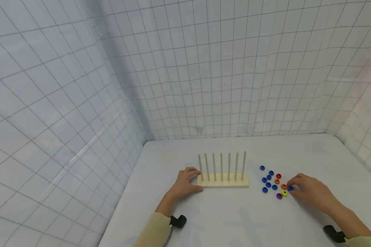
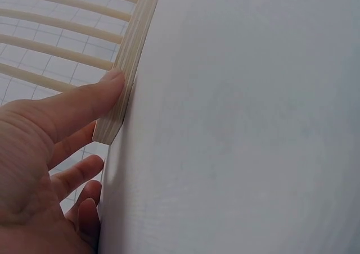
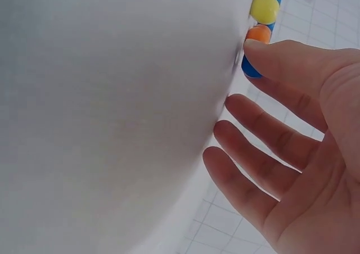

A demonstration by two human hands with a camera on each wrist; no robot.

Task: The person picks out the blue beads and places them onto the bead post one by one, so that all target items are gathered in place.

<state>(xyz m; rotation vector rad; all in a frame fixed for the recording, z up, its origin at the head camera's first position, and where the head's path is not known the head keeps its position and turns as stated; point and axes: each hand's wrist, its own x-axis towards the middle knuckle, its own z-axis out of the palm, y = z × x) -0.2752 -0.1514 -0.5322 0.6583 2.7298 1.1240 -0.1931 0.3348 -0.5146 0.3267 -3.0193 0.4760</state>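
Note:
A pale wooden peg rack [image 1: 224, 184] stands on the table, with several thin upright pegs in one row along its base. My left hand [image 1: 183, 184] grips the base's left end. In the left wrist view the thumb lies on the base's front edge [image 2: 126, 68] beside the end peg. To the right of the rack, my right hand [image 1: 312, 192] pinches a blue bead [image 1: 290, 188] between thumb and index finger, low at the tabletop. An orange bead [image 1: 284, 186] and a yellow bead [image 1: 284, 193] lie close beside those fingertips.
Several more blue beads [image 1: 268, 185] lie loosely grouped left of my right hand. Among them are a red bead [image 1: 278, 176], another orange bead [image 1: 277, 181] and a purple bead [image 1: 279, 196]. Grid-patterned white sheeting [image 1: 216, 68] rises behind and beside the white table [image 1: 228, 219].

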